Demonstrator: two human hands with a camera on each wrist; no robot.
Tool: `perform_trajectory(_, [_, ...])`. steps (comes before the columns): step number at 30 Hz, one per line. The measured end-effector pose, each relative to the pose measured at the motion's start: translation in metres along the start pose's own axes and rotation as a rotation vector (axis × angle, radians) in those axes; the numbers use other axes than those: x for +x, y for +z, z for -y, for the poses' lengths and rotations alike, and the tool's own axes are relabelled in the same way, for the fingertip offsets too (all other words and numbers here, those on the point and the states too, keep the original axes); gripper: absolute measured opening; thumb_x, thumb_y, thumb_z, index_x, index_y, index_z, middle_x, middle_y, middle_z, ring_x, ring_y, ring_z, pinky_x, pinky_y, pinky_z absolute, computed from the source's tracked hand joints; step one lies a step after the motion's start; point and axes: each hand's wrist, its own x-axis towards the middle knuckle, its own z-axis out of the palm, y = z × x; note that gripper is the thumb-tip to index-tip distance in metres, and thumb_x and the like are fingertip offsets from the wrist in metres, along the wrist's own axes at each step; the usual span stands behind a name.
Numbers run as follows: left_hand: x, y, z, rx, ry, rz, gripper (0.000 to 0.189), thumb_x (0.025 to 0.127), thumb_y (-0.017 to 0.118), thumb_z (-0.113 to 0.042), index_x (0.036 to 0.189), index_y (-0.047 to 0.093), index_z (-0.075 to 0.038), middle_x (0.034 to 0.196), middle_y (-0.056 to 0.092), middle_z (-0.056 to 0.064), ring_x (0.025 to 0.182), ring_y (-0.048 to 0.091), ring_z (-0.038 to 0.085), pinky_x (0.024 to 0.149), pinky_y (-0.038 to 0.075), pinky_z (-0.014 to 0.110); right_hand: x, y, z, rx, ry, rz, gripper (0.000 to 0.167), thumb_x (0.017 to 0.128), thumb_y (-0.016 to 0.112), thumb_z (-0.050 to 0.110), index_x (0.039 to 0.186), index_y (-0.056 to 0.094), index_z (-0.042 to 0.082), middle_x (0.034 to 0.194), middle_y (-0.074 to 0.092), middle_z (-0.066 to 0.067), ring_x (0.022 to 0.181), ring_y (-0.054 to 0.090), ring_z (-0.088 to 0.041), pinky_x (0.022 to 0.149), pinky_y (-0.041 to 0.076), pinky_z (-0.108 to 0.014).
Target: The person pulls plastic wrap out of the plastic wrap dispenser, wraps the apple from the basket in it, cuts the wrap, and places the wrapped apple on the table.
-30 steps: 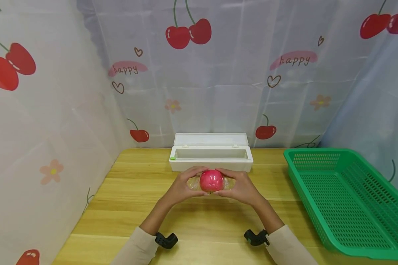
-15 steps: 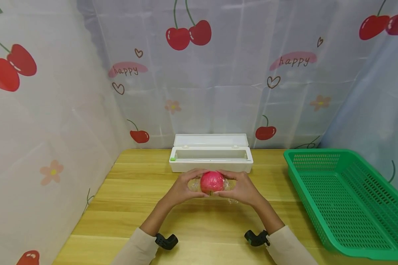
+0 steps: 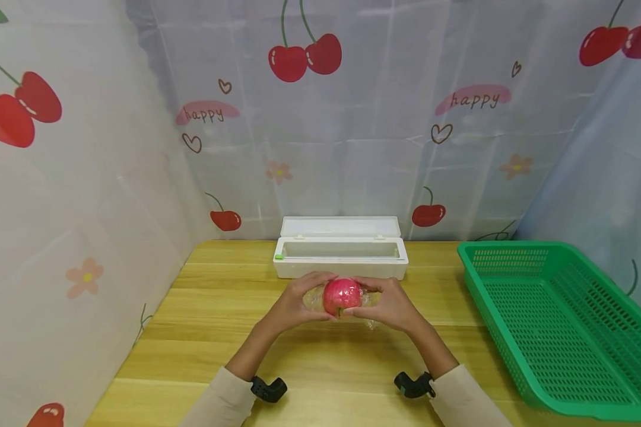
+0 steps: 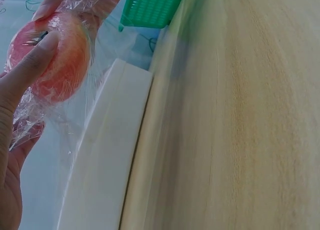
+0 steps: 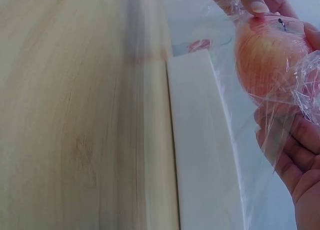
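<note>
A red apple is held up over the table between both hands, its stem side tipped toward me. Clear plastic wrap covers it, bunched at both sides and trailing below in loose folds. My left hand grips the apple from the left, thumb near the stem and fingers over the far side. From the right, my right hand grips it the same way, its thumb also near the stem. In the left wrist view the apple shows the film stretched tightly over its skin.
Behind the hands stands a white cling-film box with its lid raised and a small green piece at its left end. A green plastic basket takes up the right side of the wooden table. Printed curtains hang at the back and sides.
The apple has tilted so that its stem shows more toward me, and it sits slightly lower. Loose wrap now hangs below the right hand. Both hands keep their grip.
</note>
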Motion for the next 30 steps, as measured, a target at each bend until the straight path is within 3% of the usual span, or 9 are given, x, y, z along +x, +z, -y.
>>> perform_trajectory(9, [0.0007, -0.0016, -0.0036, 0.070, 0.067, 0.032, 0.089, 0.067, 0.096, -0.030, 0.143, 0.056, -0.007, 0.141, 0.056, 0.016, 0.131, 0.056, 0.025, 0.106, 0.049, 0.034, -0.0009, -0.0005, -0.0005, -0.001, 0.031, -0.008, 0.066, 0.074, 0.091, 0.044, 0.125, 0.073, 0.006, 0.114, 0.075, -0.003, 0.100, 0.071, -0.019, 0.080, 0.060, -0.029])
perform_trajectory(14, [0.0006, -0.0009, -0.0033, 0.096, 0.086, 0.039, 0.093, 0.065, 0.098, -0.028, 0.144, 0.054, -0.007, 0.144, 0.053, 0.012, 0.132, 0.055, 0.025, 0.107, 0.048, 0.034, -0.0006, 0.0001, -0.0017, 0.006, 0.024, -0.007, 0.062, 0.075, 0.090, 0.042, 0.124, 0.073, 0.006, 0.114, 0.075, -0.003, 0.101, 0.072, -0.018, 0.081, 0.060, -0.028])
perform_trajectory(26, [-0.0006, 0.0031, -0.0049, 0.113, 0.081, 0.023, 0.097, 0.065, 0.098, -0.027, 0.148, 0.050, -0.011, 0.146, 0.053, 0.009, 0.132, 0.054, 0.025, 0.107, 0.048, 0.035, 0.0004, 0.0013, -0.0033, 0.070, 0.064, -0.020, 0.053, 0.078, 0.089, 0.039, 0.120, 0.076, 0.009, 0.110, 0.076, 0.002, 0.098, 0.071, -0.014, 0.081, 0.060, -0.028])
perform_trajectory(30, [-0.0007, 0.0047, -0.0047, 0.069, 0.067, 0.009, 0.091, 0.067, 0.097, -0.022, 0.146, 0.053, -0.010, 0.141, 0.058, 0.007, 0.129, 0.057, 0.023, 0.105, 0.050, 0.034, 0.0013, 0.0012, -0.0047, 0.067, 0.065, -0.019, 0.050, 0.078, 0.089, 0.039, 0.119, 0.077, 0.011, 0.110, 0.075, 0.005, 0.100, 0.070, -0.013, 0.083, 0.059, -0.029])
